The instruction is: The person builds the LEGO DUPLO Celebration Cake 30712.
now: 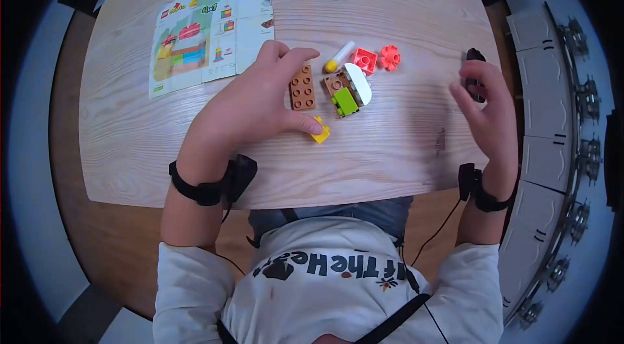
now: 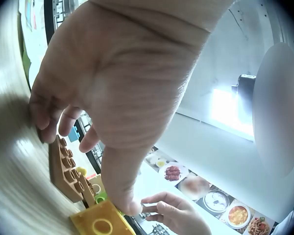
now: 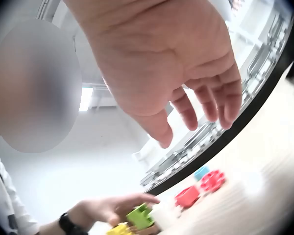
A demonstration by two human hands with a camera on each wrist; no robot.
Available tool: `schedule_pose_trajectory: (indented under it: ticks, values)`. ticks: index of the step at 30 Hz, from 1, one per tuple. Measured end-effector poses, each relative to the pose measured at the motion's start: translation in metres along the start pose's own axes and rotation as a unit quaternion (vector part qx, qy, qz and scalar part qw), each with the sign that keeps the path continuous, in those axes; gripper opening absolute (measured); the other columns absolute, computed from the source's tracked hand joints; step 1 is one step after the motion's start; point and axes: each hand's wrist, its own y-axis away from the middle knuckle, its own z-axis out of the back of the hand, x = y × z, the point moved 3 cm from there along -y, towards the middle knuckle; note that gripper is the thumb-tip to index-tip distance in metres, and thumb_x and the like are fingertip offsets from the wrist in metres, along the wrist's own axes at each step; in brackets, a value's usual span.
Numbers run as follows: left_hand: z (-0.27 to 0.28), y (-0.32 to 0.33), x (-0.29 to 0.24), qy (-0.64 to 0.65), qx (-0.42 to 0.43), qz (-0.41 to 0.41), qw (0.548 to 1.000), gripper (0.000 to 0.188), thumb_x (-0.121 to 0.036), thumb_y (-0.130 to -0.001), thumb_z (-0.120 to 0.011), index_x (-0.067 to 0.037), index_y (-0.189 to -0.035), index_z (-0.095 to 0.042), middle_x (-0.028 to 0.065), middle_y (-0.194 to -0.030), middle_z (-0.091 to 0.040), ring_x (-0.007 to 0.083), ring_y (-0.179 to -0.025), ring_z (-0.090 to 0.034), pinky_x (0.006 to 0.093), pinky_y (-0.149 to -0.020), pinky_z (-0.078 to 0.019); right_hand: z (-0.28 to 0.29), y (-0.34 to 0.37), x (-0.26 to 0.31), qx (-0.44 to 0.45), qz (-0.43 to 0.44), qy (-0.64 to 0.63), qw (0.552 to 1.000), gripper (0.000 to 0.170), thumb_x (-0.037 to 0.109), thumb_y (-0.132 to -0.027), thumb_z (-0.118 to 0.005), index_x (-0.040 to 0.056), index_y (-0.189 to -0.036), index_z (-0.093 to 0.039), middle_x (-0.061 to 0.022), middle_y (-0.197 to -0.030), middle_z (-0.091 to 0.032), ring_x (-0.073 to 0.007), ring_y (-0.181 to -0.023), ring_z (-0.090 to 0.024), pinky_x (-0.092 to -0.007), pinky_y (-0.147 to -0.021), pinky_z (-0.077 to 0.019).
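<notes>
Left hand [image 1: 250, 100]: open, thumb touching the yellow brick
Right hand [image 1: 491, 110]: open, fingers loosely bent
Brown brick [image 1: 303, 89]: studs up, long axis running near to far
Yellow brick [image 1: 321, 135]: nearer the person than the brown; left wrist view alone shows its ring; long axis unclear

Yellow brick [image 2: 99, 214] partly beyond left wrist view's bottom edge

Site reads as kitchen-like: white cabinets [image 1: 534, 157] with dark handles, a row of metal fittings [image 1: 588, 98] alongside, and food pictures [image 2: 237, 216] on a wall.
</notes>
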Motion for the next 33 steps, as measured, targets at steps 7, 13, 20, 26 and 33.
schedule_pose_trajectory:
  ticks: [7,13,20,26,33]
  values:
    - [-0.007,-0.013,0.007,-0.003,-0.059,-0.005,0.998,0.079,-0.043,-0.086,-0.093,-0.007,-0.149,-0.062,0.0160,-0.138,-0.055,0.0320,-0.120,-0.062,0.0395,-0.103,-0.0546,-0.081,-0.007,0.090,0.170,0.216,-0.068,0.959,0.055,0.011,-0.089,-0.086,0.0121,-0.141,-0.068,-0.0206,-0.147,-0.057,-0.0375,-0.132,-0.063,-0.0465,-0.106,-0.0562]
    - [-0.002,-0.009,0.005,0.002,-0.041,-0.009,0.999,0.085,-0.043,-0.078,-0.098,-0.010,-0.148,-0.063,0.0138,-0.139,-0.054,0.0289,-0.114,-0.061,0.0377,-0.099,-0.0553,-0.092,-0.028,0.063,0.174,0.196,-0.119,0.958,0.049,0.004,-0.091,-0.082,0.0117,-0.138,-0.070,-0.0180,-0.144,-0.058,-0.0375,-0.135,-0.061,-0.0431,-0.103,-0.0586]
    - [-0.003,-0.007,0.003,-0.013,-0.029,-0.048,0.998,0.086,-0.029,-0.073,-0.101,-0.013,-0.149,-0.063,0.0097,-0.140,-0.053,0.0262,-0.113,-0.060,0.0361,-0.094,-0.0550,-0.083,-0.038,0.028,0.122,0.092,-0.201,0.968,0.042,0.000,-0.092,-0.080,0.0100,-0.131,-0.070,-0.0071,-0.130,-0.066,-0.0177,-0.100,-0.066,-0.0306,-0.078,-0.0559]
    - [-0.001,-0.011,0.000,0.024,-0.028,0.017,0.999,0.066,-0.011,-0.085,-0.093,-0.012,-0.146,-0.066,0.0048,-0.136,-0.055,0.0151,-0.097,-0.054,0.0277,-0.085,-0.0516,-0.077,-0.043,0.009,0.057,0.077,-0.169,0.981,0.040,0.002,-0.092,-0.082,0.0094,-0.130,-0.070,-0.0057,-0.124,-0.067,-0.0157,-0.091,-0.061,-0.0285,-0.074,-0.0521]
    - [-0.002,-0.011,0.000,0.029,-0.039,0.011,0.999,0.060,-0.004,-0.088,-0.088,-0.011,-0.144,-0.067,0.0033,-0.130,-0.057,0.0121,-0.090,-0.050,0.0244,-0.079,-0.0491,-0.075,-0.044,-0.004,0.017,0.053,-0.162,0.985,0.038,0.006,-0.093,-0.084,0.0064,-0.129,-0.071,-0.0064,-0.114,-0.066,-0.0171,-0.091,-0.063,-0.0289,-0.078,-0.0528]
